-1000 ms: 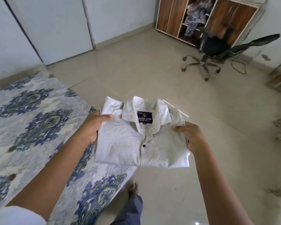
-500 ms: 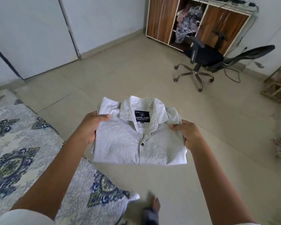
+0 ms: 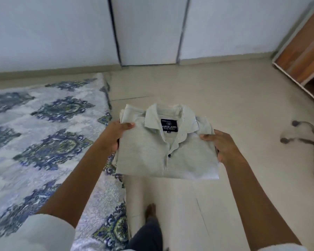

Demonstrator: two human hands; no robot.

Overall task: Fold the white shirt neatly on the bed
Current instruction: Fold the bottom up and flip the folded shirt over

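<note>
The folded white woven shirt (image 3: 149, 156), collar away from the person and dark blue neck label (image 3: 169, 125) showing, is held flat in the air above the beige tiled floor (image 3: 225, 105), beside the edge of the bed with a blue-patterned quilted cover (image 3: 43, 142). The left grip (image 3: 114, 136) clasps the shirt's left edge, thumb on top and fingers hidden beneath. The right grip (image 3: 223, 147) clasps the right edge likewise. Both forearms reach forward, nearly straight. A brown wooden cabinet (image 3: 301, 57) stands far right.

Soft, even daylight fills the room, with only faint shadows and no glare. The wide lens bows the door frame (image 3: 115, 33) and the walls toward the top corners. Motion blur smears the chair base (image 3: 306, 141) and the bed cover (image 3: 43, 142). The label on the white shirt (image 3: 152, 156) is readable.
</note>
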